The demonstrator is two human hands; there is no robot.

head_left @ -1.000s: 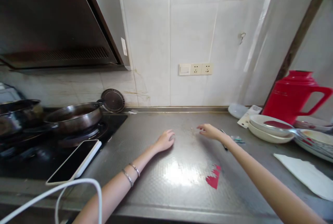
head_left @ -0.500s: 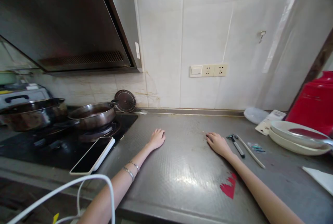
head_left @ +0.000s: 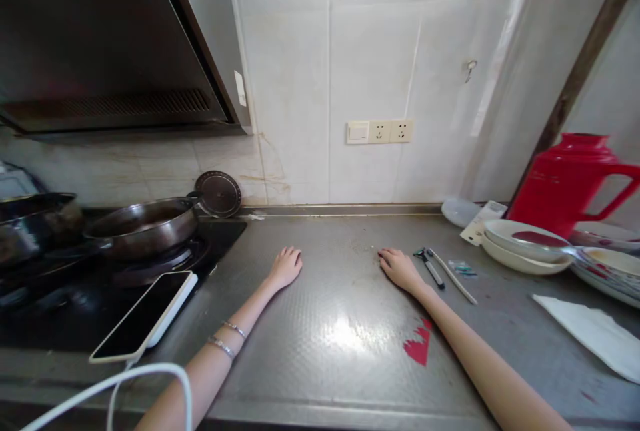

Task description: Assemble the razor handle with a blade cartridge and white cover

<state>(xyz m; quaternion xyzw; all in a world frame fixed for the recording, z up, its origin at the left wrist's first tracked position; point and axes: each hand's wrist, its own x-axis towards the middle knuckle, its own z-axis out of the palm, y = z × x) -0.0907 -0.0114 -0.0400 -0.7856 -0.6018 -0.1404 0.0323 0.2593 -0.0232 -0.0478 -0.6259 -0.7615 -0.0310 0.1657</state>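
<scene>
My left hand (head_left: 286, 267) lies palm down on the grey metal countertop (head_left: 340, 297), its fingers stretched forward and holding nothing. Two silver bracelets circle that forearm. My right hand (head_left: 399, 268) rests palm down on the same surface, fingers loosely extended with nothing in them. Just right of it lies a razor (head_left: 433, 269) with a dark grey handle, not touched by the hand. Beside the razor is a thin, slightly curved white stick (head_left: 454, 277). A small clear packet with blue-green bits (head_left: 463, 269) sits a little farther right.
A black stove (head_left: 40, 311) with a steel pan (head_left: 143, 227) and a pot (head_left: 37, 227) is at left. A phone (head_left: 143, 317) with a white cable (head_left: 115, 377) overlaps its edge. At right stand stacked dishes (head_left: 520, 261), a red thermos (head_left: 560, 184) and white paper (head_left: 587, 331).
The view has turned to the right, so everything shifts leftward and more of the thermos and dishes shows. Both hands stay on the countertop in much the same pose.
</scene>
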